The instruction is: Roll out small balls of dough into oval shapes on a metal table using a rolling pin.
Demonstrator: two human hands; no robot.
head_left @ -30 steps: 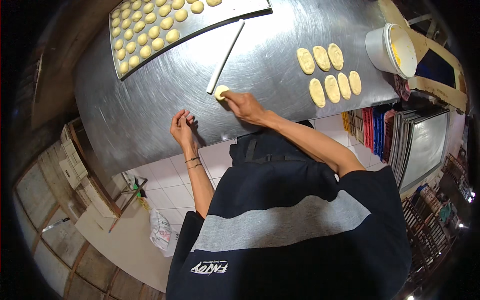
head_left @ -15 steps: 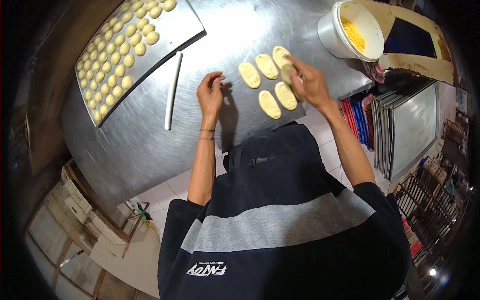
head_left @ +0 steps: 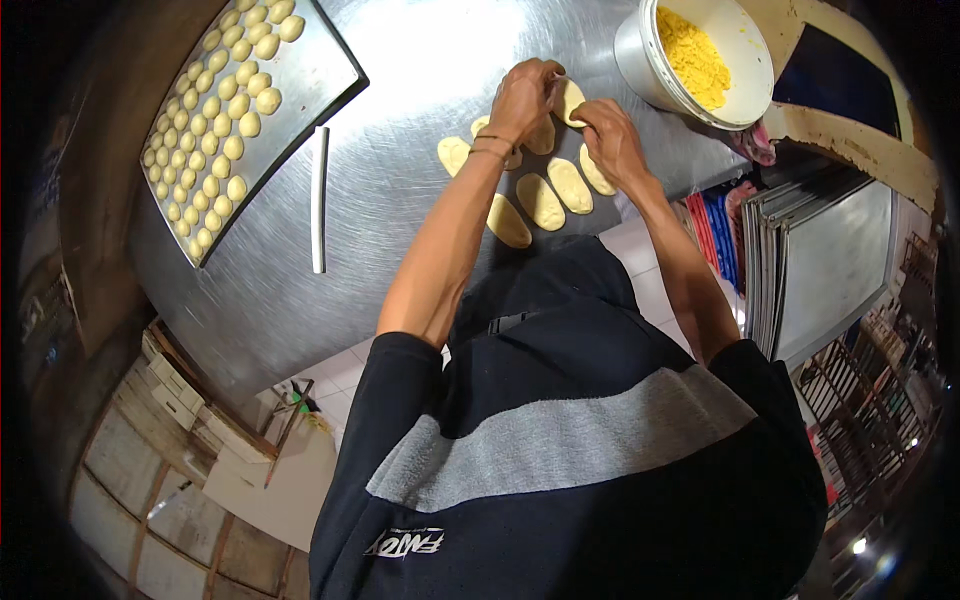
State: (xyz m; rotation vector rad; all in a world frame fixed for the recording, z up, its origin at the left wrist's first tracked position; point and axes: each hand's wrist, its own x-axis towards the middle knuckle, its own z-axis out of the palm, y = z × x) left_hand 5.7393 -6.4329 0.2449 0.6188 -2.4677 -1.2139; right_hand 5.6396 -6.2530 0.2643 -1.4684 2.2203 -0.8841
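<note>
Flat oval dough pieces lie in two rows on the steel table, one of them [head_left: 541, 203] in the row nearer me. In the far row, an oval dough piece [head_left: 569, 101] lies between my hands. My left hand [head_left: 524, 103] reaches over that row, its fingers closed at the piece's upper left edge. On the opposite edge, the fingers of my right hand [head_left: 612, 146] pinch the same piece. My left hand and wrist partly cover other ovals, including a dough piece [head_left: 540, 137] beside it.
A tray [head_left: 318, 75] of round dough balls stands at the far left. Beside it lies a white rolling rod [head_left: 319, 200]. A white bucket [head_left: 637, 55] holds yellow crumbly filling [head_left: 692, 60] at the far right. Metal trays [head_left: 835, 265] stand stacked upright right of the table [head_left: 390, 200].
My left hand has moved right and away from me, onto the dough. The dough in my right hand is now down on the table. More ovals show in the rows, and the view has shifted.
</note>
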